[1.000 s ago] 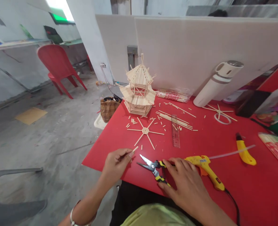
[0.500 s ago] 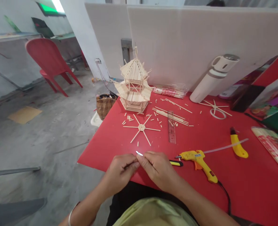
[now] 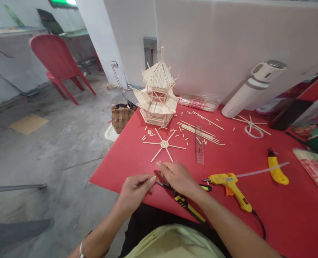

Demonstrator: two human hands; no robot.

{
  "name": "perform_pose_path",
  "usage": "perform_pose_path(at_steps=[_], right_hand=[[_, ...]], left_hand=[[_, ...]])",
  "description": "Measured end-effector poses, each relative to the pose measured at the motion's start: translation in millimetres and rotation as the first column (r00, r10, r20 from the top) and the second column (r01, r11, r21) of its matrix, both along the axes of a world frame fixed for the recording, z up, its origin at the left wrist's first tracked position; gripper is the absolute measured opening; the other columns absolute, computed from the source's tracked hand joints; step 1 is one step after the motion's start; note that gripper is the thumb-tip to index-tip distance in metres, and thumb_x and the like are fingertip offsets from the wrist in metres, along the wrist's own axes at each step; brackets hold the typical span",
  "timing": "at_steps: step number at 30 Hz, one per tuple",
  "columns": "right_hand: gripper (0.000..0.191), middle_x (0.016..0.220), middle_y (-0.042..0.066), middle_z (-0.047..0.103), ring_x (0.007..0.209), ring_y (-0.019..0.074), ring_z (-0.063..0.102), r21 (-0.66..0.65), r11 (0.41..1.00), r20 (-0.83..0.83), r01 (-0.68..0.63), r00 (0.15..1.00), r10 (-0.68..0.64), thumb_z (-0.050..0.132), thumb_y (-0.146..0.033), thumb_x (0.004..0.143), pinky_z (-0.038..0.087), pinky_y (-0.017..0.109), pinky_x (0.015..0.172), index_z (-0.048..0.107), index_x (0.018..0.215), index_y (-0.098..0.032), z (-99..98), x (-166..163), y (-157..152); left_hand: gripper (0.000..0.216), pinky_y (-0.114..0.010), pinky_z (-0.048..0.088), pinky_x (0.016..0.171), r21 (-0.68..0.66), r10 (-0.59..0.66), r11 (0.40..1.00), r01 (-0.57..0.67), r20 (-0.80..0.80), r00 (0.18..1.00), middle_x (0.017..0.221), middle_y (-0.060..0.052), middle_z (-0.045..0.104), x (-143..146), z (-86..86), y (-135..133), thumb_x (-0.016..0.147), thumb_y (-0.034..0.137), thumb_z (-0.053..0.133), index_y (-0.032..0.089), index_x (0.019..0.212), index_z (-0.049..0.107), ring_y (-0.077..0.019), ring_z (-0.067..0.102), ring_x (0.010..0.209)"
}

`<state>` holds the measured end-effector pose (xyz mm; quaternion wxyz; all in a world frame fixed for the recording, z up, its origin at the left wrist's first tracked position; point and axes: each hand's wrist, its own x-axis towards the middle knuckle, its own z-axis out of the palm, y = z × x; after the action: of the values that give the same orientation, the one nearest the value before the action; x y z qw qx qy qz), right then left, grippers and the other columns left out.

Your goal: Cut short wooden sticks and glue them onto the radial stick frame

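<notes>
Pale, matt bare wood makes up the pagoda model, the six-armed stick frame and the loose sticks, all ribbed or straight-grained against a smooth red tabletop with a soft sheen. The snips pair dark metal blades with black-and-yellow plastic-looking grips, near a yellow plastic glue gun and a clear, glossy plastic ruler. Behind, the flask looks smooth white with a shiny metallic cap top, the plaid bag is cloth, and the concrete floor is scuffed and dull.
</notes>
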<state>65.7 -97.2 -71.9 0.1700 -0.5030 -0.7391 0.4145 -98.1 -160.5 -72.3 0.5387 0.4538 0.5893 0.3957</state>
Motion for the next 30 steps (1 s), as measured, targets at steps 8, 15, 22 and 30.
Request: perform_pose_path(at_steps=[8, 15, 22, 30], right_hand=[[0.070, 0.067, 0.008, 0.065, 0.068, 0.0182, 0.062, 0.226, 0.960, 0.462, -0.163, 0.886, 0.042, 0.031, -0.069, 0.095, 0.033, 0.028, 0.065, 0.068, 0.069, -0.016, 12.1, -11, 19], [0.083, 0.124, 0.013, 0.059, 0.113, 0.0365, 0.053, 0.334, 0.928, 0.498, -0.166, 0.867, -0.024, 0.073, -0.068, 0.067, 0.037, 0.050, 0.095, 0.051, 0.136, -0.028, 2.8, 66, -58], [0.090, 0.125, 0.016, 0.054, 0.115, 0.0398, 0.049, 0.343, 0.935, 0.540, -0.089, 0.833, -0.119, 0.080, -0.040, 0.065, 0.039, 0.054, 0.095, 0.041, 0.144, -0.025, -25.8, 82, -93], [0.070, 0.111, 0.012, 0.053, 0.107, 0.0308, 0.055, 0.075, 0.996, 0.433, 0.038, 0.899, -0.067, 0.058, -0.016, 0.061, 0.047, 0.042, 0.091, 0.049, 0.131, -0.020, -9.1, 83, -95]], left_hand=[[0.036, -0.022, 0.040, 0.056, -0.023, 0.094, 0.995, -0.095, -0.011, 0.995, 0.060, -0.001, 0.056, -14, -7.4, 1, 0.080, 0.048, 0.066, 0.014, 0.072, 0.071, -0.0105, 0.048, 0.057], [0.050, -0.020, 0.027, 0.041, -0.161, 0.188, 0.973, -0.165, 0.140, 0.972, 0.062, -0.002, 0.060, -22, -14.6, 1, 0.072, 0.057, 0.072, 0.012, 0.093, 0.073, -0.0056, 0.038, 0.043], [0.043, -0.019, 0.023, 0.041, -0.114, 0.201, 0.976, -0.185, 0.151, 0.968, 0.062, 0.000, 0.059, -20, -21.1, 2, 0.078, 0.050, 0.071, 0.012, 0.097, 0.073, -0.0038, 0.034, 0.043], [0.036, -0.022, 0.036, 0.048, 0.017, 0.190, 0.982, -0.189, -0.074, 0.979, 0.061, -0.002, 0.061, -15, -11.0, -4, 0.083, 0.047, 0.065, 0.013, 0.089, 0.075, -0.0098, 0.048, 0.048]])
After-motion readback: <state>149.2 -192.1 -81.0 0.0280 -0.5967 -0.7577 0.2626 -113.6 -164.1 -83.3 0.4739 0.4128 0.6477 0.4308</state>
